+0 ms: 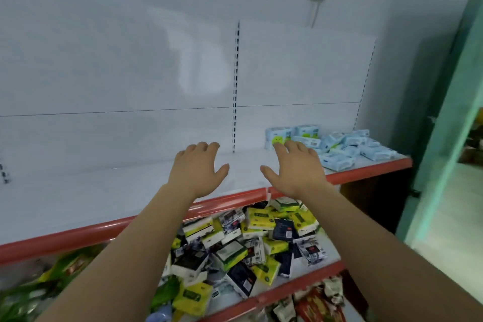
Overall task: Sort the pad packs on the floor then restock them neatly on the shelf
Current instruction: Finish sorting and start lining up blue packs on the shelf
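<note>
Both my arms reach forward over a white shelf (104, 191) with a red front edge. My left hand (196, 168) hovers palm down above the shelf's middle, fingers spread, holding nothing. My right hand (295, 168) is beside it, also open and empty, its fingertips close to the nearest light blue pad packs (339, 145). Those packs lie in a loose heap at the shelf's right end; two stand upright at the back. No floor is in view.
The shelf below holds a jumbled pile of yellow, white and dark small packs (251, 240). Green bags (39, 293) lie at lower left, red packets (313, 303) on a lower shelf. A teal door frame (444, 138) stands right. A slotted upright (236, 86) splits the back panel.
</note>
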The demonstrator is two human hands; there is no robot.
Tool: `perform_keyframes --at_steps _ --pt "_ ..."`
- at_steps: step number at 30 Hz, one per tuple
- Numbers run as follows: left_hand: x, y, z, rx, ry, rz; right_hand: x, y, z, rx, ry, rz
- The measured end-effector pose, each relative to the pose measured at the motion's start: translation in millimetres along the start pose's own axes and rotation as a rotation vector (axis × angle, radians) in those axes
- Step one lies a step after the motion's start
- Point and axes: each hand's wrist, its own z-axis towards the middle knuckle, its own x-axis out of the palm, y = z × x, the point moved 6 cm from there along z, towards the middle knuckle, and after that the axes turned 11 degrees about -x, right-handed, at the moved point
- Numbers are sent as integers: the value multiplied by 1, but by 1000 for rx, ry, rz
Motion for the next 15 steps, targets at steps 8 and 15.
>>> perform_keyframes --at_steps 8,15 --pt "67 -97 77 212 76 -48 41 -107 1 208 123 -64" --pt "122 -167 142 378 174 -59 72 -186 12 310 232 -79"
